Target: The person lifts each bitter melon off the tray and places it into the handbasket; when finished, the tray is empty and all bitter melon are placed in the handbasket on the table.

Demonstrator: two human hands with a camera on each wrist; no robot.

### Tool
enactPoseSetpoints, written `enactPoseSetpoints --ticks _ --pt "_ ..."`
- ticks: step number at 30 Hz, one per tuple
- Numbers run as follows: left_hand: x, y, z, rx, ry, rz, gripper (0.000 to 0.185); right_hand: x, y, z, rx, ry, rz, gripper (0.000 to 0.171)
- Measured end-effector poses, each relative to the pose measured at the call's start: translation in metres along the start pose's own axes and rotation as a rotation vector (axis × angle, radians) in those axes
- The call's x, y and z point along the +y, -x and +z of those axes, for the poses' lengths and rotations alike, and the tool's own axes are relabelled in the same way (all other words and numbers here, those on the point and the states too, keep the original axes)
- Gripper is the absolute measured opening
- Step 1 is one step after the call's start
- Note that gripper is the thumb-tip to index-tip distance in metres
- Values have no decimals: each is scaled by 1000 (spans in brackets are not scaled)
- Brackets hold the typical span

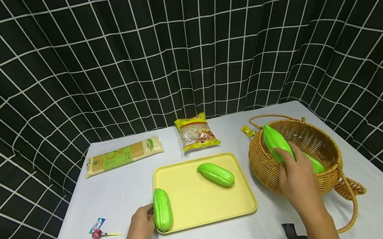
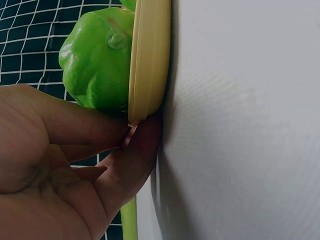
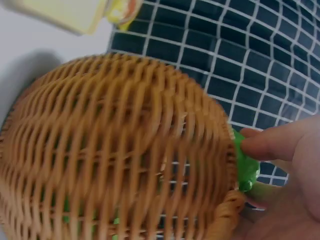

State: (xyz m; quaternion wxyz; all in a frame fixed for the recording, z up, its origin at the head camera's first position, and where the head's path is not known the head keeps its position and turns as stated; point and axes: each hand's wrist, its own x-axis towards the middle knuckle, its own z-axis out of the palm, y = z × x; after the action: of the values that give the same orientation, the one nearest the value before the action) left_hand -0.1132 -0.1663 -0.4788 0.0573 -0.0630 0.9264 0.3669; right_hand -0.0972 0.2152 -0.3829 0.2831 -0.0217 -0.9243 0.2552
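My left hand (image 1: 141, 224) pinches the left rim of a shallow yellow tray (image 1: 203, 205), as the left wrist view shows. Just inside that rim lies a green ribbed gourd (image 1: 162, 210); the left wrist view shows its lobed end (image 2: 97, 60). A second green gourd (image 1: 216, 174) lies slanted near the tray's back right. My right hand (image 1: 297, 174) grips another green gourd (image 1: 276, 140) over the mouth of a brown wicker basket (image 1: 268, 166). One more green gourd (image 1: 314, 162) shows inside the basket, partly hidden by the hand. The right wrist view is mostly filled by woven wicker (image 3: 115, 145).
Behind the tray stand a long noodle packet (image 1: 123, 156) and a yellow-ended food bag (image 1: 197, 132). A small yellow packet (image 1: 247, 131) lies beside the basket. A lollipop (image 1: 98, 234) and a small blue-green wrapper (image 1: 97, 224) lie at left. The basket's handle (image 1: 354, 211) hangs toward the front.
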Motion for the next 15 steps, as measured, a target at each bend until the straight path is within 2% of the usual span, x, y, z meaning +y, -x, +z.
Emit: enactPoseSetpoints --ticks 8,15 --pt "0 1 1 2 -4 -11 38 11 2 6 -69 48 10 34" --pt "2 1 1 14 3 1 37 13 4 9 -75 100 -44 34"
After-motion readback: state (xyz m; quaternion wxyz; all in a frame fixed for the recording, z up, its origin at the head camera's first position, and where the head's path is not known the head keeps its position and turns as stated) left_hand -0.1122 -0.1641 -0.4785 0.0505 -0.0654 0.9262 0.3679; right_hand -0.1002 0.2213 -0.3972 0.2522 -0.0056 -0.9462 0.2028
